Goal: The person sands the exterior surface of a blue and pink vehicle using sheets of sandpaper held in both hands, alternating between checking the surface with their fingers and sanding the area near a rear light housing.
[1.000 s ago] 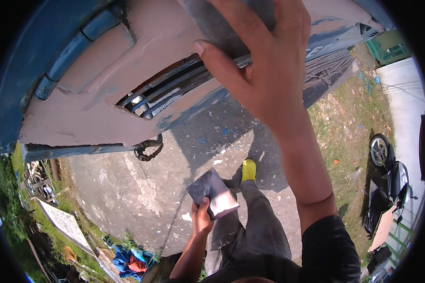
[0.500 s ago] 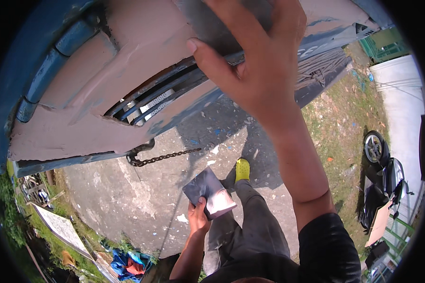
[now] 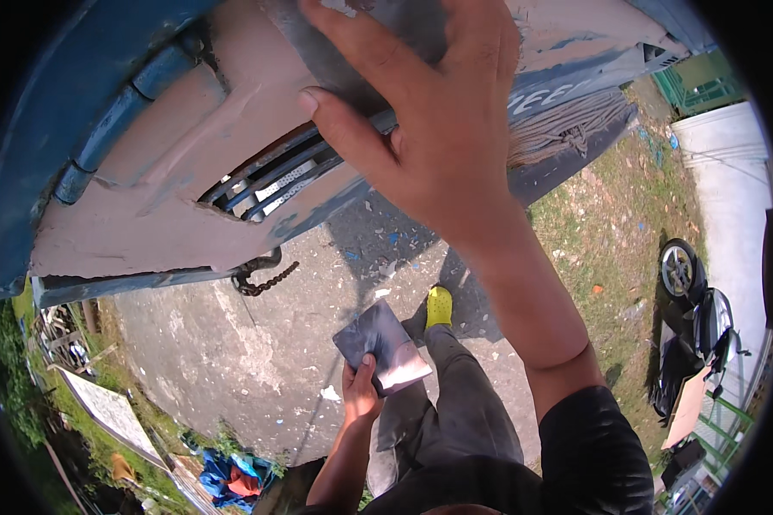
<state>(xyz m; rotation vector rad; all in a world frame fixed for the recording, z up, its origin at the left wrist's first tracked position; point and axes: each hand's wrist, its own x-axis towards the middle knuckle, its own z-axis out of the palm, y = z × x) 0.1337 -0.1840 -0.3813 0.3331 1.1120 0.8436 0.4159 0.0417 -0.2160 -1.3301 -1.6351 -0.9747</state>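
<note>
My right hand (image 3: 442, 129) is stretched across the upper middle with its fingers spread. Under them it presses a dark grey sheet of sandpaper (image 3: 288, 26) against the pinkish, filler-coated vehicle panel (image 3: 137, 227). The sheet's far part runs out of view at the top. Lower down, in front of my legs, my left hand (image 3: 361, 390) grips a dark rectangular sheet (image 3: 386, 348), thumb on top and the other fingers hidden beneath. One corner of that sheet shines in the sun.
A slotted grille (image 3: 275, 184) opens in the panel, and a rusty chain (image 3: 270, 281) hangs from a hook below. Bundled cord (image 3: 567, 129) lies along the bumper. A motorcycle (image 3: 700, 330) stands at right on grass. Blue tarp (image 3: 223, 481) lies at lower left on rough ground.
My right hand has slid left across the panel with the sandpaper under it. The chain's loose end has swung back toward the hook. My left hand has hardly moved.
</note>
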